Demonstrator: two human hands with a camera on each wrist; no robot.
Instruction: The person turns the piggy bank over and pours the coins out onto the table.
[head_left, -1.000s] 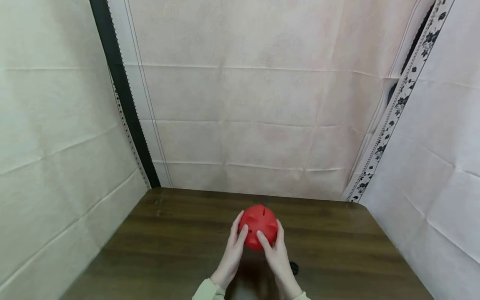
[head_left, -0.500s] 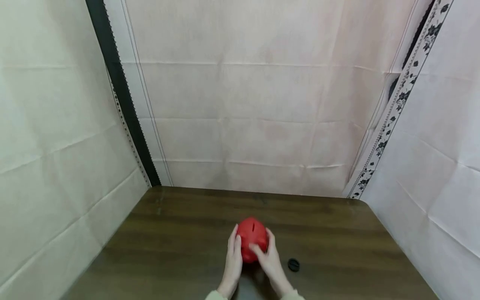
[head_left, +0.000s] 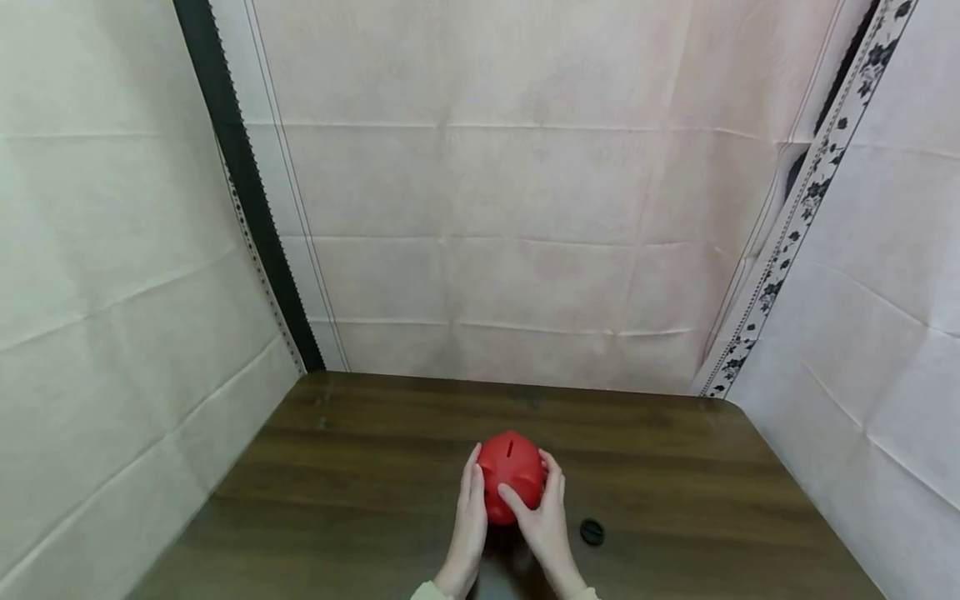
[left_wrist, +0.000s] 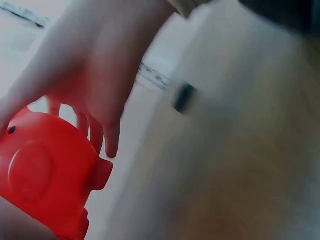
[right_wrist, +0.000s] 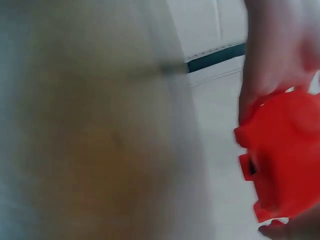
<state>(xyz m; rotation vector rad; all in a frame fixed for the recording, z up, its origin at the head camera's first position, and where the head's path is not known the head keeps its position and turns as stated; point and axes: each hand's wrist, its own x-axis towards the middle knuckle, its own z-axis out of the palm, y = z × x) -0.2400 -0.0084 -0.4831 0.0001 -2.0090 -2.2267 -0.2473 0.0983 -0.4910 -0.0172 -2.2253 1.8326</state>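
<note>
Both hands hold a red piggy bank (head_left: 512,471) close over the table, its coin slot facing up in the head view. My left hand (head_left: 468,512) grips its left side, fingers and thumb lying along it. On the other side, my right hand (head_left: 543,512) has its thumb across the near face and its fingers round the right flank. An eye and round ear show on the piggy bank (left_wrist: 50,165) in the left wrist view. A dark spot shows between the feet of the piggy bank (right_wrist: 287,150) in the right wrist view. A round black plug (head_left: 592,532) lies right of the right hand.
The dark wooden table (head_left: 337,500) has rounded far corners. Pale cloth walls (head_left: 487,208) enclose it at the back and both sides, with a black strip (head_left: 247,183) at the left corner and a floral border (head_left: 795,217) at the right.
Both hands have drawn the piggy bank down and nearer the person, and turned it. The right thumb now lies across its near face. The black plug shows in full.
</note>
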